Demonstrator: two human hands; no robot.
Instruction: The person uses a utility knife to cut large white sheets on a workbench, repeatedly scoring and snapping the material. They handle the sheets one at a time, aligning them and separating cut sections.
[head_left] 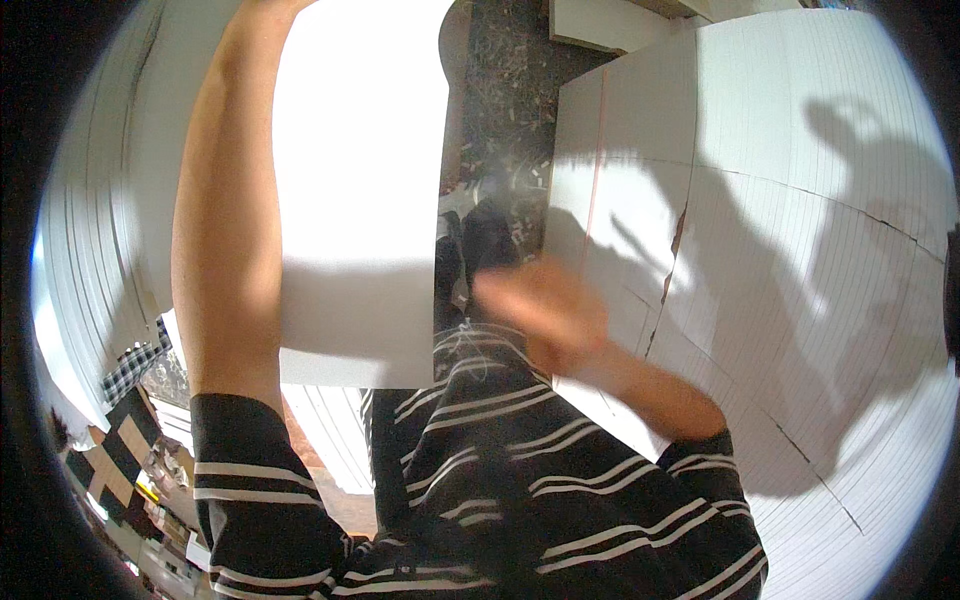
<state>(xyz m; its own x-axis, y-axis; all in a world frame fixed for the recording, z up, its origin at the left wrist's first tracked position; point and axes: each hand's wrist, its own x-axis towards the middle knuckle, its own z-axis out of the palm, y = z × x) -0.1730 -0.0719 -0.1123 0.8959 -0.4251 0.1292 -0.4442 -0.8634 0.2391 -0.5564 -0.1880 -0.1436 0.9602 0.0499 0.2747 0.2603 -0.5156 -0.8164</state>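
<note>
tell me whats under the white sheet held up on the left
Below the white sheet shows the striped shirt and, past its right edge, dark speckled floor. The left arm crosses its left side. Whatever lies directly behind the sheet is covered.

No packages, labels, signs or screens appear: only a plain white sheet (360,200) held upright at the left and stacked white ribbed panels (800,250) at the right.

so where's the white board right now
In the head view the white board stands upright left of centre, beside the raised left forearm, with the blurred right hand to its right.
</note>
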